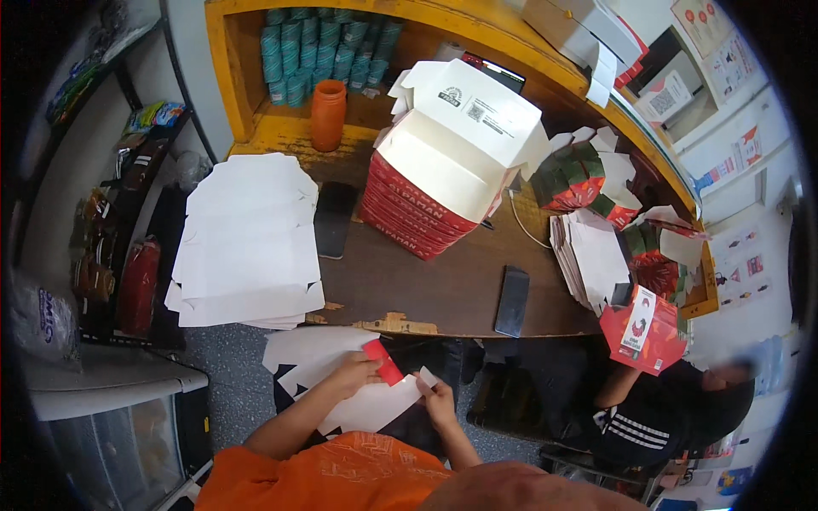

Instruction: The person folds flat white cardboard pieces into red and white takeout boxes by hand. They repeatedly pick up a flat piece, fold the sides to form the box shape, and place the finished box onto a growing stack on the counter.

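Cardboard, flat and white with a red flap, lies unfolded as a box blank across the person's lap, just off the near edge of the dark brown wooden tabletop. The left hand pinches the red flap between thumb and fingers, which are closed narrowly on it. The right hand grips the blank's right corner, its fingers curled shut on the card.

On the tabletop's left end, overhanging the near left corner, sits a stack of flat white box blanks. Beside it, toward the middle, lies a black phone, and a second black phone rests at the near edge. A pile of folded red and white boxes, the topmost open, stands mid-table. An orange plastic jar stands at the far edge, before rows of teal rolls on the yellow shelf. At the right end lies a leaning stack of white blanks. Off the near right corner, a seated co-worker in black holds a red folded box.
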A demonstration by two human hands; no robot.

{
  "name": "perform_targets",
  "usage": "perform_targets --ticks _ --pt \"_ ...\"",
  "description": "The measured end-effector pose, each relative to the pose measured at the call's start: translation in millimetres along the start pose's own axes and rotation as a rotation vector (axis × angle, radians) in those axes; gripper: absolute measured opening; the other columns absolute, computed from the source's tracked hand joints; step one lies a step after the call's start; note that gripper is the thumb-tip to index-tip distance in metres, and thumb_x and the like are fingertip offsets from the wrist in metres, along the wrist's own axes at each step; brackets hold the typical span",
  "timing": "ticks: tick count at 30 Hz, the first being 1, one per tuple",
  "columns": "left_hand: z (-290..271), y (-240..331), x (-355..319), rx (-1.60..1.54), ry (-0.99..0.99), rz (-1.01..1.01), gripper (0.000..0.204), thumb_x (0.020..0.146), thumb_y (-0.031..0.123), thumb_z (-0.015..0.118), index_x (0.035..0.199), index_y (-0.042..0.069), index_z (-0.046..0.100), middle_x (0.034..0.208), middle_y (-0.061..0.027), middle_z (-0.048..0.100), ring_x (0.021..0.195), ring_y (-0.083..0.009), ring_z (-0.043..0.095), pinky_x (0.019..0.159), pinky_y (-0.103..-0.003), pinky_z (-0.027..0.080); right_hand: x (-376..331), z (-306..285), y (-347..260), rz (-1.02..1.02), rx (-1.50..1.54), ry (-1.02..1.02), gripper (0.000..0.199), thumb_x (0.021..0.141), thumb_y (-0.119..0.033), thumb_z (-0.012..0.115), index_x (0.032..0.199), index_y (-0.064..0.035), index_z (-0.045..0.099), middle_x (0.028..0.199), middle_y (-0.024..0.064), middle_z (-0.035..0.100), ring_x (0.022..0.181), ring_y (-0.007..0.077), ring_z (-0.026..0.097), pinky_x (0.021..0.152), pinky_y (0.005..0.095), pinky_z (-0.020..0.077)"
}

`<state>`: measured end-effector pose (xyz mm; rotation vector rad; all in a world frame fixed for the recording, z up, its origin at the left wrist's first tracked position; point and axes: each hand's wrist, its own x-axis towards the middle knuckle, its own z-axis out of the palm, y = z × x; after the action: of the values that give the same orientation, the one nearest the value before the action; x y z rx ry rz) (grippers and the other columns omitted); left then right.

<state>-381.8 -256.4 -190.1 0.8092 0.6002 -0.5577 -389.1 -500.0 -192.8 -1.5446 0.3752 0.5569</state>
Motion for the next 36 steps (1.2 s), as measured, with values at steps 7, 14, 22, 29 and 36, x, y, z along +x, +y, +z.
perform_targets --ticks 7,14,22,29,36 --pt "28 -15 12 0.284 0.011 0.118 0.013 0.101 0.004 0.053 0.102 -0.005 0.062 0.1 -0.0152 0.067 0.089 -0.0273 0.072 0.079 -0.041 0.064 -20 21 -64 -0.479 -0.572 0.002 0.015 0.088 -0.013 0.079 0.088 0.0003 0.073 0.078 0.0076 0.071 0.07 0.013 0.066 0.063 0.0291 0.0517" --pt "31 -23 7 0.221 -0.104 0.187 0.012 0.099 -0.002 0.048 0.101 -0.009 0.057 0.094 -0.0238 0.067 0.091 -0.0348 0.073 0.08 -0.045 0.065 7 41 -52 -0.426 -0.567 0.061 0.025 0.091 -0.016 0.075 0.074 0.0004 0.068 0.068 0.0058 0.067 0.061 0.0101 0.06 0.058 0.0285 0.0482" --pt "-4 -19 20 0.364 0.09 0.224 0.017 0.095 -0.001 0.055 0.103 -0.012 0.045 0.087 -0.0197 0.061 0.079 -0.0323 0.074 0.068 -0.041 0.067 14 56 -22 -0.391 -0.383 -0.078 0.025 0.09 -0.021 0.078 0.079 0.0011 0.071 0.072 0.0093 0.07 0.065 0.0137 0.063 0.06 0.0316 0.0493" --pt "14 -27 9 0.146 0.043 0.32 0.024 0.096 -0.001 0.056 0.11 -0.005 0.037 0.094 -0.0213 0.061 0.088 -0.0296 0.074 0.071 -0.037 0.066 29 57 -34 -0.204 -0.388 -0.099 0.024 0.1 -0.024 0.067 0.088 -0.0036 0.066 0.082 0.0006 0.066 0.078 0.0065 0.058 0.07 0.0252 0.0476" --pt "1 84 -70 1.303 -0.784 0.202 0.075 0.087 0.036 0.079 0.147 0.007 0.044 0.145 -0.0241 0.052 0.13 -0.0411 0.054 0.111 -0.052 0.043 87 18 -24 0.131 -0.035 -0.12 0.031 0.103 -0.033 0.061 0.109 -0.0032 0.061 0.098 0.0035 0.064 0.089 0.0143 0.061 0.077 0.0294 0.0497"
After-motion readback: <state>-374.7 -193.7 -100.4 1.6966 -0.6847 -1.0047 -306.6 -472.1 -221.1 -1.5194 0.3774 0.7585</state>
